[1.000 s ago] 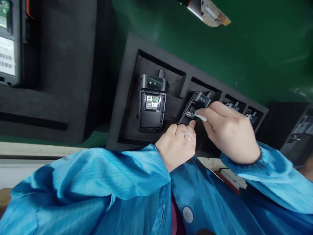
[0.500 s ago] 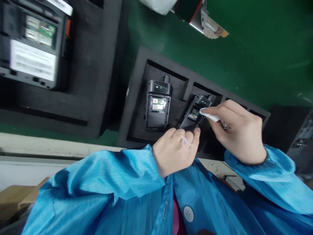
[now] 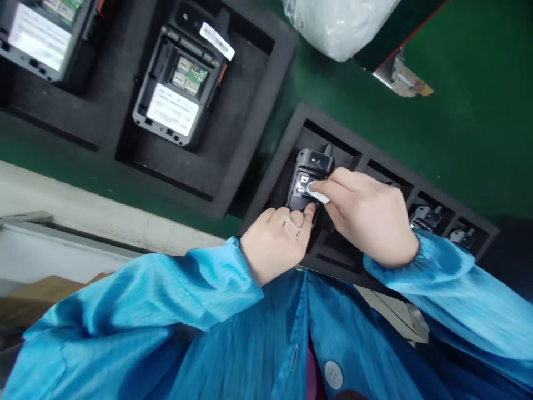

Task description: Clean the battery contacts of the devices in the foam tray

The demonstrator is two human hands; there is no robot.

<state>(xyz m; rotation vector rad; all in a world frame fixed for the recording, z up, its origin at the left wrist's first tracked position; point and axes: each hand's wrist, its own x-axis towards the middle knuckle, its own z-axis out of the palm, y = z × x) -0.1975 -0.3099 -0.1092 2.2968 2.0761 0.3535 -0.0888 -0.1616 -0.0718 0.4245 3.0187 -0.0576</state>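
A black handheld radio (image 3: 320, 161) with a stubby antenna lies back side up in the left compartment of a black foam tray (image 3: 287, 130). Its battery bay is uncovered, showing card slots and a bit of circuit board. Curled over the radio's lower end is my left hand (image 3: 278, 240), thumb on its edge, a thin white band round one finger. My right hand (image 3: 366, 214) pinches a folded white wipe (image 3: 318, 195) and presses its tip against the card slots. The lower part of the radio is partly hidden by my hands.
More radios (image 3: 425, 216) lie in the tray's right compartments. A larger foam tray (image 3: 245, 161) at the left holds bigger handheld devices (image 3: 183, 83) with white labels. A clear plastic bag (image 3: 343, 25) and a metal-tipped tool (image 3: 406, 80) lie at the back on the green tabletop (image 3: 470, 122).
Both hands have gone from the second radio to the radio in the left compartment. The wipe has come along in my right hand. The view has swung left.
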